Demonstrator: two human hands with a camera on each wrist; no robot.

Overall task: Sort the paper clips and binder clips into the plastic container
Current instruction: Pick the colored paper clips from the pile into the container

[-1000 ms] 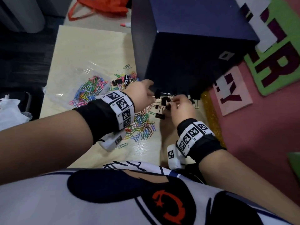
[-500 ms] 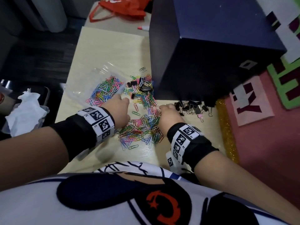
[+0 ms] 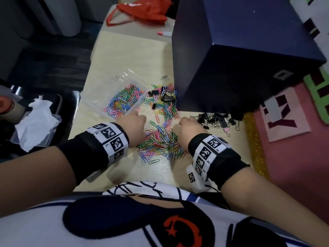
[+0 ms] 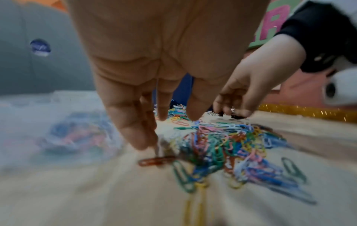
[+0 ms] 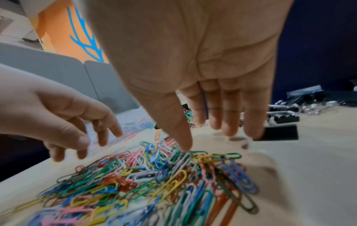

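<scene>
A loose heap of coloured paper clips (image 3: pixel 160 142) lies on the pale table between my two hands. My left hand (image 3: pixel 140 120) hovers over the heap's left edge with relaxed fingers pointing down and nothing held; in the left wrist view its thumb (image 4: pixel 135 131) is just above a red paper clip (image 4: pixel 154 162). My right hand (image 3: pixel 181 122) is over the heap's right edge, fingers straight; its thumb tip (image 5: pixel 183 143) touches the clips. The clear plastic container (image 3: pixel 114 81), holding paper clips, sits to the far left. Black binder clips (image 3: pixel 215 119) are piled to the right.
A second mixed patch of paper clips and black binder clips (image 3: pixel 163 98) lies beside a big dark blue box (image 3: pixel 231 59) that fills the far right of the table. A red bag (image 3: pixel 142 9) sits at the far end. Crumpled tissue (image 3: pixel 35 122) lies off the left edge.
Both hands have drawn back from the binder clips by the blue box to the paper clip heap nearer me. Over the last half second they have barely moved.
</scene>
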